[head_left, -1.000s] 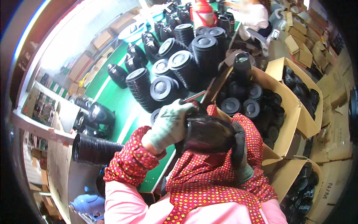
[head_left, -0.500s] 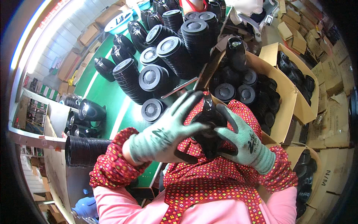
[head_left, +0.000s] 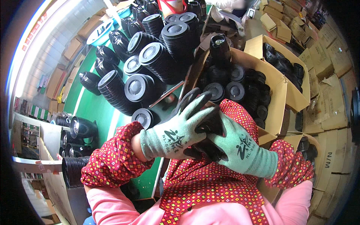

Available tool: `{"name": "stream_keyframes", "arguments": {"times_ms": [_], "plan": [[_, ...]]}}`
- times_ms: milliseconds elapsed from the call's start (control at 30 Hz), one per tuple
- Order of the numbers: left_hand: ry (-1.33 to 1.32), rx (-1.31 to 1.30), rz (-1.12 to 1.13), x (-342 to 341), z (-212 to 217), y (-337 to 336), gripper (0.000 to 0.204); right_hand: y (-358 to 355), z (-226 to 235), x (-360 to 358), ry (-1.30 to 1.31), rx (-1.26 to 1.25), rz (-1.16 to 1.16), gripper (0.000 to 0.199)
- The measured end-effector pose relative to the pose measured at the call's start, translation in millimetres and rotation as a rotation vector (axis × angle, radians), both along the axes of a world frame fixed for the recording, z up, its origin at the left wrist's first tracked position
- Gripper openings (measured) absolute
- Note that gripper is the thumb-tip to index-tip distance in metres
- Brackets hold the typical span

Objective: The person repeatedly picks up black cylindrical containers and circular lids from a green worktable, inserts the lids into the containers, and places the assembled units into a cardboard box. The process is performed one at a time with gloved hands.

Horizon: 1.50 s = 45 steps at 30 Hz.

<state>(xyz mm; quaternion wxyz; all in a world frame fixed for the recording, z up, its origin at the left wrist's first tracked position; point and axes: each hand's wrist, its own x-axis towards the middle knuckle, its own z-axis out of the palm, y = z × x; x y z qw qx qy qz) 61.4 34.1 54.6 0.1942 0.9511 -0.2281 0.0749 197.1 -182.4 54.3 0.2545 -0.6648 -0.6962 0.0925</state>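
Both my hands wear green knit gloves with black-coated palms and meet over my lap, above a red patterned apron. My left hand (head_left: 174, 133) lies across with its fingers stretched up and to the right. My right hand (head_left: 236, 146) wraps against it from the right. A glossy black plastic piece (head_left: 210, 120) shows pressed between the two palms, mostly hidden, so its shape is unclear. Just beyond my fingertips stands an open cardboard box (head_left: 279, 80) packed with black round lids (head_left: 235, 90).
Tall stacks of black containers with grey-topped lids (head_left: 152, 54) lie on the green table (head_left: 93, 108) to the left and ahead. More black stacks (head_left: 78, 129) sit lower left. Cardboard boxes (head_left: 330, 112) crowd the right side, one holding black pieces (head_left: 285, 65).
The large black stack I held a second ago has shrunk from sight between my palms. My hands have closed together and my left fingers have stretched out straight.
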Motion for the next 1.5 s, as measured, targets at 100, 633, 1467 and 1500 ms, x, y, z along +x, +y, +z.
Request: {"name": "stream_keyframes", "arguments": {"times_ms": [100,633,1467,1500], "plan": [[-0.006,-0.085,0.027,-1,-8,-5,0.056,4,-4,11,0.016,-0.001,0.05,0.036],[-0.061,-0.24,0.238,-23,-2,9,0.134,-27,-45,39,0.46,0.046,-0.17,0.092],[-0.127,-0.327,0.391,-49,-10,-47,0.066,-17,-120,45,1.43,0.031,-0.492,0.055],[-0.17,-0.361,0.406,-50,-19,-48,0.067,-19,-122,46,1.458,0.043,-0.499,0.055]]}}
